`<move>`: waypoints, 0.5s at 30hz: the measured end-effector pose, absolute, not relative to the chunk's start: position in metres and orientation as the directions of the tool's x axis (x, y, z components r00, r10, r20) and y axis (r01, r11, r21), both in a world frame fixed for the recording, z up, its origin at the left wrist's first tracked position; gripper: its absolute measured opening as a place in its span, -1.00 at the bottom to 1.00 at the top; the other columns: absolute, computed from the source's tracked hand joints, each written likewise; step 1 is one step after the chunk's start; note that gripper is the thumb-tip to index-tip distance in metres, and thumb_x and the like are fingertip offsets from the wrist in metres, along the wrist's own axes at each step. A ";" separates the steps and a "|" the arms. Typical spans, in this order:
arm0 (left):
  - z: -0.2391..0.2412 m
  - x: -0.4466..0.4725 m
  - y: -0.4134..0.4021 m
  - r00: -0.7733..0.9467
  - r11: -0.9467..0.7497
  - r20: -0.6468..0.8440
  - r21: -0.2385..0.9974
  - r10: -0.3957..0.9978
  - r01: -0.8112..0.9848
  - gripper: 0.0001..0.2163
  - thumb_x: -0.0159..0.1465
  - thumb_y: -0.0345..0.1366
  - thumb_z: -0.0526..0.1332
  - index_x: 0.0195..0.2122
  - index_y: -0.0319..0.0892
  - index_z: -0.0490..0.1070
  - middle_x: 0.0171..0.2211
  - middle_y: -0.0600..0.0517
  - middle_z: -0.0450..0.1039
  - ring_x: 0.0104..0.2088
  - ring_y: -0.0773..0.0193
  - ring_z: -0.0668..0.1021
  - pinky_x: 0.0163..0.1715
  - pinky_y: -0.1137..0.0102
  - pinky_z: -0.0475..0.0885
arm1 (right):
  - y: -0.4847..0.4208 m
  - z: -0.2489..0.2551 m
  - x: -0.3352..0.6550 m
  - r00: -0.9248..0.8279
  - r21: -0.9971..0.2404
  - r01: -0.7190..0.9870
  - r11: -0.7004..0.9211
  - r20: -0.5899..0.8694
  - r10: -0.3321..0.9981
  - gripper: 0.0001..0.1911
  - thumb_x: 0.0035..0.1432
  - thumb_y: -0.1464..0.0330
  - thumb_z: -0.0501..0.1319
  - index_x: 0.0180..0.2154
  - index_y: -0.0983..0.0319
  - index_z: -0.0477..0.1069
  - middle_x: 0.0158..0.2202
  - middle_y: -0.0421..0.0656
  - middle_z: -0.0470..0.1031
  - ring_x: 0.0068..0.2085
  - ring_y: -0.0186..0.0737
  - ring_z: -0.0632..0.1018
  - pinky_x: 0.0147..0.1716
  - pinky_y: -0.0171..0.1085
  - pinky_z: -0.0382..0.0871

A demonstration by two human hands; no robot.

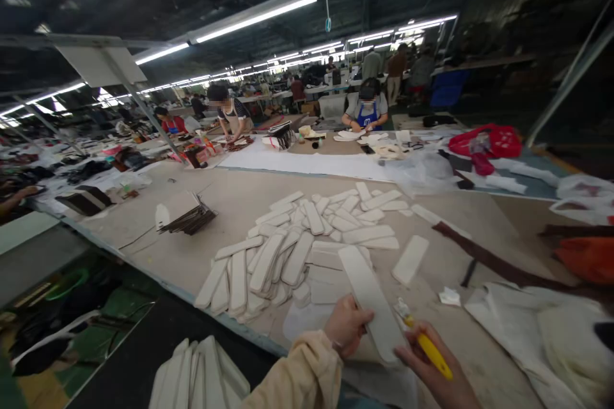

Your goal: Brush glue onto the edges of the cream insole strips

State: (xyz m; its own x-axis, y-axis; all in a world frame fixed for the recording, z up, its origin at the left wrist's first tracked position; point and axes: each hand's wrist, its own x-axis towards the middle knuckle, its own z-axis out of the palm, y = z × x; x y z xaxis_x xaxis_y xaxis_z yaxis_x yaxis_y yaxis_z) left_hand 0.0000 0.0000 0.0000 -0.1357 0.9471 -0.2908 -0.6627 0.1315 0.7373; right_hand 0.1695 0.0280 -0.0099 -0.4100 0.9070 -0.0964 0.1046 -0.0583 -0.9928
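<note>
My left hand (346, 326), in a cream sleeve, is closed on the near part of a long white rounded strip (371, 297) that points away over the table. My right hand (426, 358) grips a yellow-handled tool (432, 351) and also touches the strip's near end with its fingertips. Just beyond lies a spread heap of several similar white strips (297, 246) on the brown worktable (230, 201). One single strip (410, 259) lies apart to the right.
A stack of white strips (196, 374) stands below the table's near edge at bottom left. A dark fanned pile (185, 214) sits at the left. White cloth (532, 326), orange fabric (585, 255) and a brown strap (484, 259) lie right. Other people work at far tables.
</note>
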 end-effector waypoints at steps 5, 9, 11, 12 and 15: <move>-0.007 -0.062 0.009 -0.212 0.084 -0.279 0.765 0.937 -0.639 -0.55 -0.10 -0.29 0.39 -0.16 -0.27 0.40 -0.24 -0.15 0.52 -0.26 0.15 0.55 -0.28 0.33 0.42 | 0.026 -0.013 0.146 -0.343 -0.981 0.087 -0.175 -0.194 0.919 -0.55 -0.14 0.06 0.33 -0.33 0.16 0.20 -0.28 -0.17 0.51 -0.27 -0.17 0.56 -0.22 -0.28 0.46; -0.014 -0.138 0.032 -0.312 0.044 -0.236 0.855 0.920 -0.516 -0.51 -0.07 -0.26 0.37 -0.09 -0.24 0.34 -0.19 -0.12 0.51 -0.17 0.13 0.52 -0.17 0.26 0.42 | 0.036 -0.019 0.150 -0.290 -0.982 0.156 -0.103 -0.145 0.946 -0.60 -0.08 0.08 0.30 -0.33 0.16 0.23 -0.25 -0.10 0.54 -0.18 -0.10 0.56 -0.12 -0.21 0.45; -0.018 -0.176 0.051 -0.358 0.061 -0.230 0.903 0.905 -0.425 -0.52 -0.05 -0.25 0.34 -0.10 -0.25 0.33 -0.22 -0.13 0.51 -0.17 0.12 0.52 -0.16 0.23 0.42 | 0.042 -0.023 0.158 -0.287 -0.977 0.207 -0.057 -0.116 0.951 -0.64 -0.07 0.10 0.31 -0.35 0.17 0.26 -0.26 -0.09 0.55 -0.19 -0.10 0.56 -0.14 -0.21 0.46; -0.020 -0.194 0.062 -0.377 0.084 -0.234 0.923 0.896 -0.375 -0.53 -0.04 -0.25 0.33 -0.09 -0.26 0.32 -0.22 -0.13 0.51 -0.17 0.12 0.52 -0.16 0.22 0.42 | 0.043 -0.026 0.162 -0.285 -0.973 0.224 -0.057 -0.121 0.951 -0.66 -0.05 0.11 0.30 -0.35 0.17 0.27 -0.25 -0.08 0.55 -0.21 -0.10 0.57 -0.17 -0.21 0.48; -0.022 -0.242 0.098 -0.463 0.168 -0.224 0.973 0.858 -0.159 -0.55 0.00 -0.30 0.27 -0.06 -0.29 0.29 -0.25 -0.12 0.51 -0.21 0.15 0.53 -0.19 0.22 0.44 | 0.041 -0.035 0.170 -0.263 -0.963 0.235 -0.135 -0.197 0.945 -0.70 0.02 0.12 0.25 -0.36 0.19 0.29 -0.24 -0.06 0.55 -0.24 -0.09 0.58 -0.22 -0.20 0.50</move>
